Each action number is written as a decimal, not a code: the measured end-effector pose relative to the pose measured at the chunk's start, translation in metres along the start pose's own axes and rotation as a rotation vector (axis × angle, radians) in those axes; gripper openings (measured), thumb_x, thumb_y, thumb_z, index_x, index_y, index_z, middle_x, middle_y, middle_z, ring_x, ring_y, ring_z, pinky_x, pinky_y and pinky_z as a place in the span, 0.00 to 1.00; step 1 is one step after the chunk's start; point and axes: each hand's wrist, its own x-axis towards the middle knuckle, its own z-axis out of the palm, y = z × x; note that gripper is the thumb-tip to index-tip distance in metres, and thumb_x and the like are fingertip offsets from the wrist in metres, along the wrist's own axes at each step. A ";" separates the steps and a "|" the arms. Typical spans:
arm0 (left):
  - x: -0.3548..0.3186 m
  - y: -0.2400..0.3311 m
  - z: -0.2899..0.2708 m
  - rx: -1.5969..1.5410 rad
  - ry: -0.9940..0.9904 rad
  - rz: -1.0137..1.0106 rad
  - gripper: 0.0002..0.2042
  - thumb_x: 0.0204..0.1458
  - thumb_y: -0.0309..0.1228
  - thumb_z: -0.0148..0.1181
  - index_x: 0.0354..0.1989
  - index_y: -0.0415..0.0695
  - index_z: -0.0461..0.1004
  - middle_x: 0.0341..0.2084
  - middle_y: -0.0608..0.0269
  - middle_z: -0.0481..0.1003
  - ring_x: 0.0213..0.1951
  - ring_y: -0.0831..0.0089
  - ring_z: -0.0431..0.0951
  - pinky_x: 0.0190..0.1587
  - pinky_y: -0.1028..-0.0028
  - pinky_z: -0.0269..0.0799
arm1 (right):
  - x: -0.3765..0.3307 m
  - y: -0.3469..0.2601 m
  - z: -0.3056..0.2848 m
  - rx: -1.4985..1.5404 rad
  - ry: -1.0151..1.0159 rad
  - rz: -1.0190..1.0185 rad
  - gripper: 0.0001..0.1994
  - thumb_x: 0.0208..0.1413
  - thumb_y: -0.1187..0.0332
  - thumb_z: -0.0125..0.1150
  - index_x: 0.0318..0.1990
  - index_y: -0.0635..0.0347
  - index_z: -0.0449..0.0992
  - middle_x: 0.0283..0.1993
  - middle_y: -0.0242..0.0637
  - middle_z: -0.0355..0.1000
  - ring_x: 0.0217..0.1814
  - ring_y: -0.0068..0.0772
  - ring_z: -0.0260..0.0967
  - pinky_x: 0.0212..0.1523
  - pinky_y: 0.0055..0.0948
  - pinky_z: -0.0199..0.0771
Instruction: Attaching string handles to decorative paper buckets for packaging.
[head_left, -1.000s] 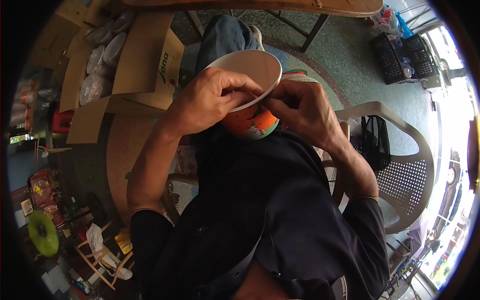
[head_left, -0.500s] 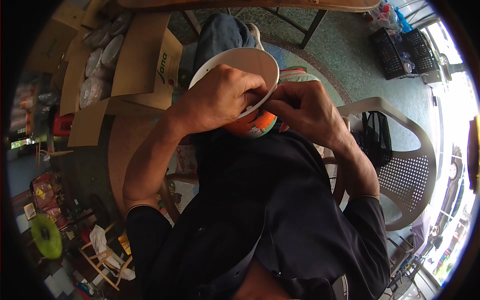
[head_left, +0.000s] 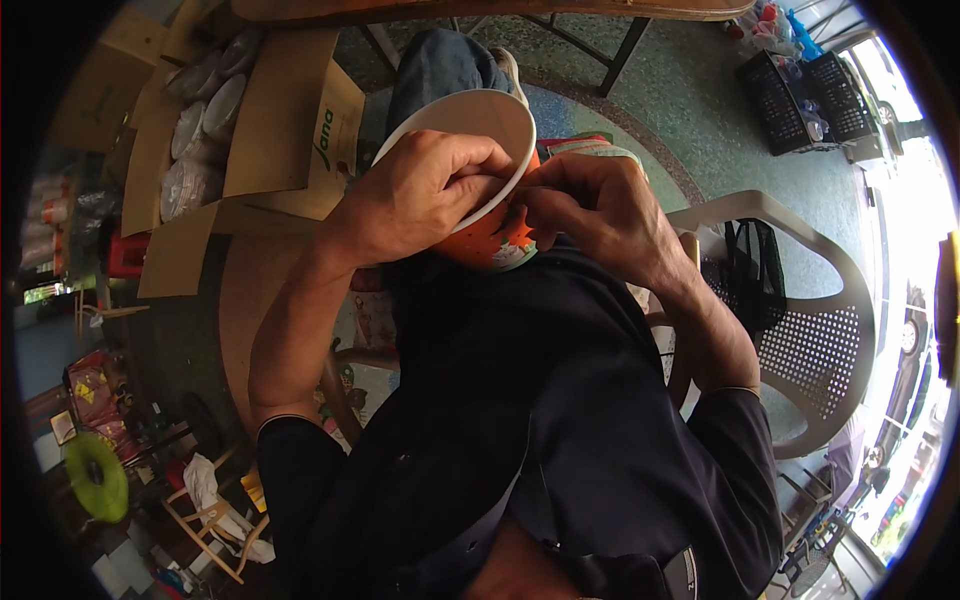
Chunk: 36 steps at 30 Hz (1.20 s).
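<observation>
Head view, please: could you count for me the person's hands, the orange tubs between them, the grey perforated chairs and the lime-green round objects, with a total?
Hands: 2 (left hand, right hand)
Orange tub: 1
Grey perforated chair: 1
Lime-green round object: 1
Total: 5

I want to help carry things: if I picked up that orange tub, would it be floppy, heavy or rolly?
The orange tub is probably fairly stiff: its rim makes a smooth curve by the left hand. It may be light for its size, as its wall looks thin. On its side, it might roll, because its mouth is round.
</observation>
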 end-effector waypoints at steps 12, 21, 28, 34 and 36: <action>-0.005 0.010 -0.001 0.001 -0.003 -0.035 0.12 0.69 0.22 0.52 0.54 0.30 0.77 0.39 0.59 0.83 0.42 0.82 0.80 0.47 0.80 0.77 | 0.001 0.007 0.002 0.081 0.069 -0.065 0.13 0.65 0.68 0.61 0.42 0.73 0.83 0.35 0.42 0.84 0.38 0.25 0.82 0.44 0.28 0.81; -0.002 0.007 0.006 0.090 0.088 0.002 0.09 0.67 0.22 0.54 0.50 0.35 0.80 0.36 0.61 0.84 0.41 0.82 0.81 0.46 0.78 0.77 | 0.001 0.004 0.003 -0.097 0.131 -0.078 0.11 0.64 0.68 0.63 0.39 0.71 0.84 0.33 0.38 0.84 0.37 0.22 0.82 0.41 0.25 0.82; 0.006 0.007 0.007 0.124 0.054 0.029 0.08 0.65 0.19 0.57 0.47 0.35 0.81 0.34 0.62 0.84 0.39 0.80 0.82 0.44 0.76 0.78 | 0.002 0.000 -0.005 -0.139 0.058 -0.054 0.12 0.60 0.69 0.62 0.42 0.71 0.84 0.30 0.42 0.83 0.33 0.28 0.83 0.37 0.29 0.83; 0.023 -0.006 -0.006 -0.096 -0.149 -0.016 0.06 0.63 0.22 0.61 0.44 0.34 0.82 0.34 0.57 0.84 0.39 0.74 0.84 0.44 0.73 0.80 | 0.003 0.006 -0.011 -0.057 -0.041 -0.052 0.12 0.65 0.67 0.62 0.44 0.71 0.83 0.33 0.41 0.84 0.33 0.27 0.84 0.36 0.29 0.84; 0.026 -0.004 -0.006 -0.084 -0.177 -0.030 0.06 0.62 0.22 0.61 0.44 0.34 0.82 0.34 0.57 0.84 0.38 0.75 0.84 0.45 0.74 0.80 | 0.002 0.007 -0.012 -0.055 -0.044 -0.052 0.12 0.65 0.67 0.62 0.43 0.71 0.83 0.33 0.41 0.84 0.33 0.27 0.84 0.36 0.29 0.84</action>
